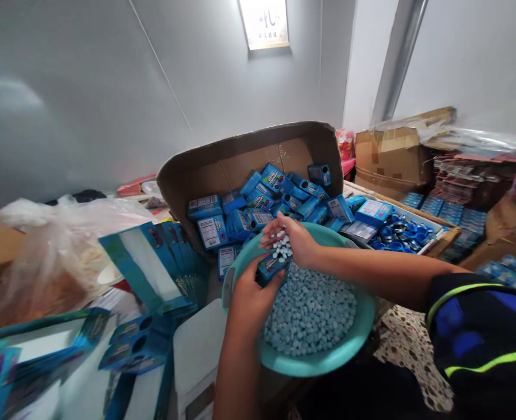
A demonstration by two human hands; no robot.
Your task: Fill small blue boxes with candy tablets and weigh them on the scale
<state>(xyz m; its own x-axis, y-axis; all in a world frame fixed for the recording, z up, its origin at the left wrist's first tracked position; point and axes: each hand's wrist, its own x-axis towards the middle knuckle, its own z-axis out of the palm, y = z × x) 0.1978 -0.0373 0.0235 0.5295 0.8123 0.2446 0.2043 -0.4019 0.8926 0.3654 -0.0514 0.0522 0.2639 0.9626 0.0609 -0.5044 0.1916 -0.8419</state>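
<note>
My left hand (pixel 258 291) is closed round a small blue candy box (pixel 270 268) held over a teal basin (pixel 319 366). Just above that box, my right hand (pixel 299 239) is cupped round a handful of white candies (pixel 281 248), which spill toward the box's top. Loose pale blue candies (pixel 310 315) fill much of the basin beneath both hands. Behind the basin, a tilted cardboard carton (pixel 231 163) holds many more small blue boxes (pixel 258 201), some with round holes showing. The fingertips of my right hand are partly hidden by the candies.
To the right, a tray holds blue ring-shaped caps (pixel 400 233). Folded blue display cartons (pixel 153 262) stand at left, near a white scale-like device (pixel 199 350). A clear plastic bag (pixel 65 251) lies behind them. Cardboard boxes (pixel 389 151) and stacked blue packs (pixel 454 216) line the right side.
</note>
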